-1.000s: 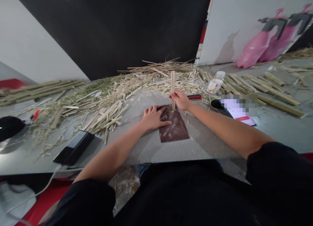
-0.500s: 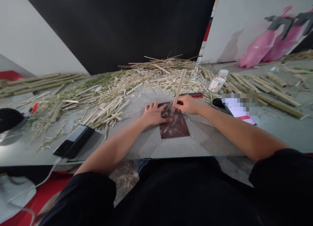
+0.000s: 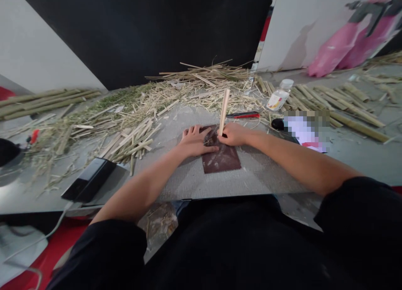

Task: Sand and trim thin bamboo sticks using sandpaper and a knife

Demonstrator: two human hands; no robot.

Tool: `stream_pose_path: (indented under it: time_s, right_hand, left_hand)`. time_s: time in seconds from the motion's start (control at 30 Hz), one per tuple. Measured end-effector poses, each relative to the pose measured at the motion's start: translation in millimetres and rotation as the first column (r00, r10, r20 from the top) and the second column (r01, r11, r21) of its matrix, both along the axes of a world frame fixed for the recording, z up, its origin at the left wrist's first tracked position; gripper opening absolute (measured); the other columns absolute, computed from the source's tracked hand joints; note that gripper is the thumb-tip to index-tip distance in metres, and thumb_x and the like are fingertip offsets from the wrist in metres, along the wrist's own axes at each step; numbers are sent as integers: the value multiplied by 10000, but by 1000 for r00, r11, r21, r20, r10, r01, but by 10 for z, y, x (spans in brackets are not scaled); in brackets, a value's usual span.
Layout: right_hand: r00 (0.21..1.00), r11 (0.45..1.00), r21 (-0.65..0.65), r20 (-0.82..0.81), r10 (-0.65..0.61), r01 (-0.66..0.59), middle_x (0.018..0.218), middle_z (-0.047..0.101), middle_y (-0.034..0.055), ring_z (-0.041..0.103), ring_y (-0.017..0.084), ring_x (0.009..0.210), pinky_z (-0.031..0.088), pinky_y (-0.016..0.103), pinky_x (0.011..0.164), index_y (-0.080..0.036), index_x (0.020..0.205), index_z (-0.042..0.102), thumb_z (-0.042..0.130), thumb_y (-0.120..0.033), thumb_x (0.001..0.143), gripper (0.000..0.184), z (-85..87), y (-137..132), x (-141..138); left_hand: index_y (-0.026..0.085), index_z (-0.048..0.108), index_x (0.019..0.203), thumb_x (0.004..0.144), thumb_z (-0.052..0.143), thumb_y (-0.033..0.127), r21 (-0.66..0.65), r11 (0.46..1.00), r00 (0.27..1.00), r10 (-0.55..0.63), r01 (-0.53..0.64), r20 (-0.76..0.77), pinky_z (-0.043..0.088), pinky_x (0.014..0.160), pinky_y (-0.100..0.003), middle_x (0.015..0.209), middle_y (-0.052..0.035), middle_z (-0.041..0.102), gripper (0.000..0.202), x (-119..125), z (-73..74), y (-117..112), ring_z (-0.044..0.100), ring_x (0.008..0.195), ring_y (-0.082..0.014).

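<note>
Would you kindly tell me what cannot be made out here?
In the head view:
Lower end of the pale, slender wooden piece: hidden by the right hand.
Part of the brown, flat, rectangular sheet: covered by the left hand.
Rounded black object: cut by the picture's left edge.

Free room was left on the bare surface (image 3: 194, 183), between the near edge of the brown sheet (image 3: 222, 162) and the forearms at either side. The far end of the sheet was blocked by the right hand (image 3: 235, 134) and the raised stick (image 3: 224, 110). Beyond, passage was hindered by heaped shavings (image 3: 204, 98); rightward, by the cutter (image 3: 248, 115), bottle (image 3: 279, 96) and phone (image 3: 303, 133); leftward, by cut strips (image 3: 135, 140).
</note>
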State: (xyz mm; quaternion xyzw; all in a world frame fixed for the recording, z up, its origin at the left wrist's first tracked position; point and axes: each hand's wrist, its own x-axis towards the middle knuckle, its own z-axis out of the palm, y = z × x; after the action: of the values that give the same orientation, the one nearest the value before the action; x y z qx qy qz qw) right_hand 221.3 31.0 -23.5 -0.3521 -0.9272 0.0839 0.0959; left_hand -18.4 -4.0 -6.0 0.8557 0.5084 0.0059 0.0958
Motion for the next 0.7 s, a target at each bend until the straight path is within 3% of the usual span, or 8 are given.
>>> stream_pose_path:
  time_s: [0.13,0.3,0.53,0.7]
  right_hand:
    - [997,998,59,71,-39,35,731,711,95,523,183,651,285,344,655,-170,712,740,460,-383,1050,488,3,-19,-58]
    - [991,992,47,45,-122,120,651,656,87,499,171,615,266,354,642,-166,654,721,390,-435,1102,619,-37,-52,-62]
    - [987,991,-47,-98,-130,126,678,687,70,516,171,603,304,332,616,-171,747,756,558,-462,1006,437,-61,-82,-48]
    - [1000,999,38,-31,0,1,708,712,88,574,196,681,342,329,669,-181,715,752,518,-425,1024,457,-86,-66,-19]
  left_hand:
    - [369,365,1698,780,490,995,-2,1000,1000,0,0,3,236,1258,-626,1664,-154,391,1119,2,-4,4,325,1546,-440]
    - [372,360,1698,760,485,1012,-9,1000,1000,18,-18,-5,233,1258,-615,1675,-142,379,1142,10,-3,-4,319,1548,-442]
    - [361,361,1704,756,494,1003,-7,1000,1000,13,-13,-7,225,1261,-615,1671,-147,390,1152,11,10,-7,311,1542,-453]
    - [351,371,1696,767,494,995,-12,1000,1000,10,-10,-1,236,1249,-622,1672,-157,388,1137,7,14,-5,317,1534,-458]
